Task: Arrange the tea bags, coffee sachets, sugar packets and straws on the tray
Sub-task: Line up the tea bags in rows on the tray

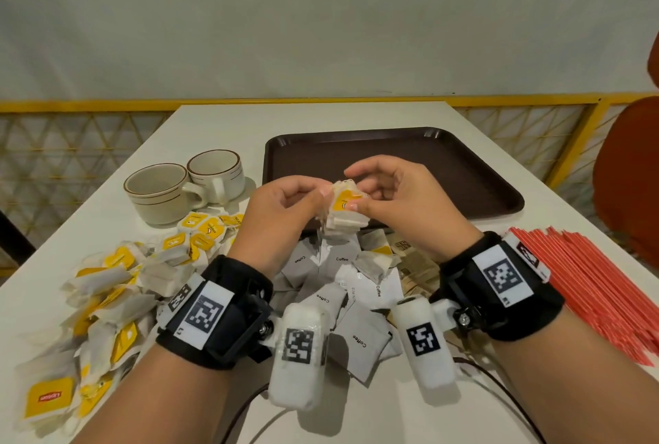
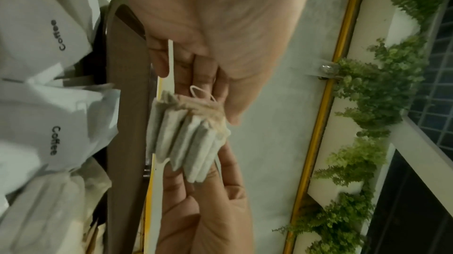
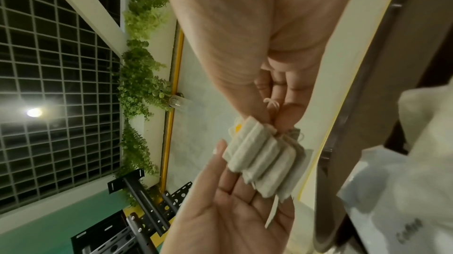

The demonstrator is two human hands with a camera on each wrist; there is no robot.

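Both hands meet above the near edge of the tray [image 1: 445,158], which lies bare at about one o'clock on the table [image 1: 321,112]. Between them is a small stack of tea bags [image 1: 344,210]: the left hand [image 1: 281,204] pinches it at one side with curled fingertips, and the right hand [image 1: 396,190] pinches the yellow tag end with thumb and forefinger. The right wrist view shows several bags pressed flat together, strings looped near the fingers. More tea bags lie heaped at nine o'clock, the coffee sachets [image 1: 342,286] at six o'clock under the wrists, the straws [image 1: 588,283] at three o'clock, and two cups [image 1: 185,183] at eleven. Brown packets at four o'clock may be the sugar; the print is too small to tell. The stack looks light, soft and squashy, its paper easily torn and its strings apt to tangle. It probably wants gripping across the flat faces, squeezed gently from both sides so it stays squared, not lifted by tags or strings.
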